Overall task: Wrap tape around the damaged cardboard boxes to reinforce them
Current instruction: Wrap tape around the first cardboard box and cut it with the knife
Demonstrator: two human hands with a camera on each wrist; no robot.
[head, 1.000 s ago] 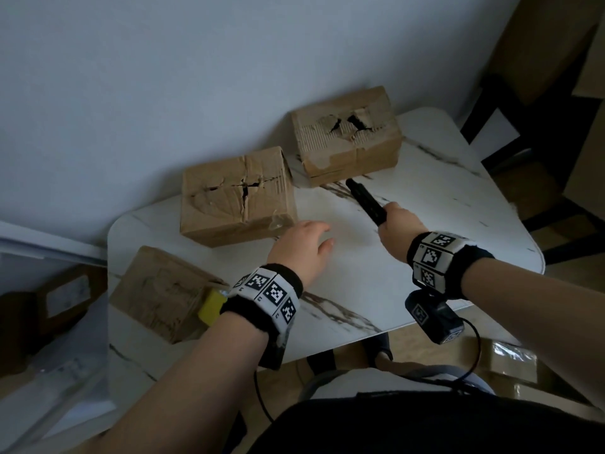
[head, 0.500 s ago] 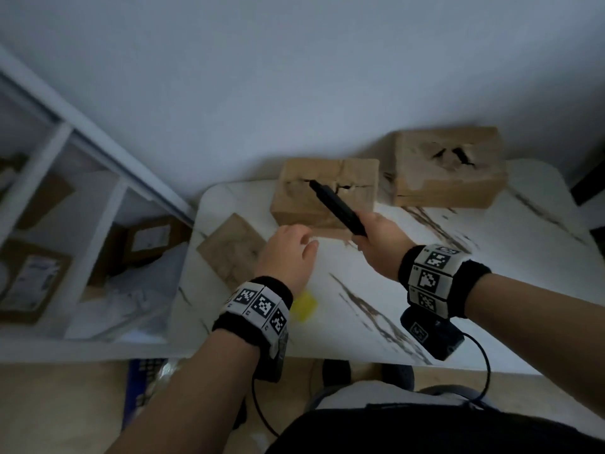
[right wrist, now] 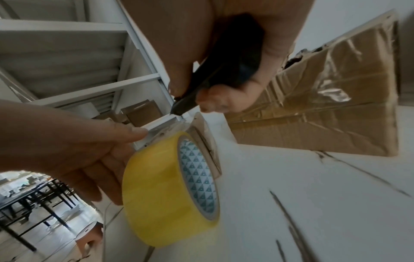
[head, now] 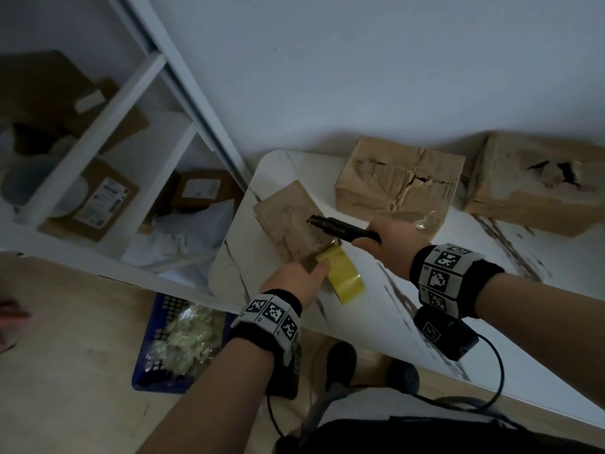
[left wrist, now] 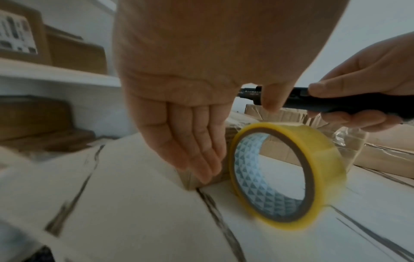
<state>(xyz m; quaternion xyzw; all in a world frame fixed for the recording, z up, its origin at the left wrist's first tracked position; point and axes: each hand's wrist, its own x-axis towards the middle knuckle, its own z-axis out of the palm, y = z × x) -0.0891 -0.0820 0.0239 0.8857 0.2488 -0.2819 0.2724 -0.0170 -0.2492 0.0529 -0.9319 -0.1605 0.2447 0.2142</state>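
A yellow tape roll (head: pixel 344 274) (left wrist: pixel 318 170) (right wrist: pixel 161 191) stands on edge on the white marble table (head: pixel 376 309), at the near corner of a flat cardboard box (head: pixel 285 217). My left hand (head: pixel 314 271) (left wrist: pixel 201 150) (right wrist: pixel 107 152) reaches down beside the roll, fingers straight, their tips at the box corner, thumb above the roll. My right hand (head: pixel 391 240) (right wrist: pixel 224 95) grips a black utility knife (head: pixel 343 229) (left wrist: pixel 336 104) (right wrist: pixel 212 74), its tip over the flat box. Two torn boxes lie behind: the middle box (head: pixel 399 181) (right wrist: pixel 325 109) and the right box (head: pixel 537 181).
A white shelf unit (head: pixel 108 132) with labelled cartons stands left of the table. A blue basket (head: pixel 147 371) with pale packing sits on the floor below the table's left edge. The wall runs close behind the boxes.
The view has swung left. My left hand has moved left and down to the tape roll. My right hand has carried the knife left, from the middle box to over the flat box.
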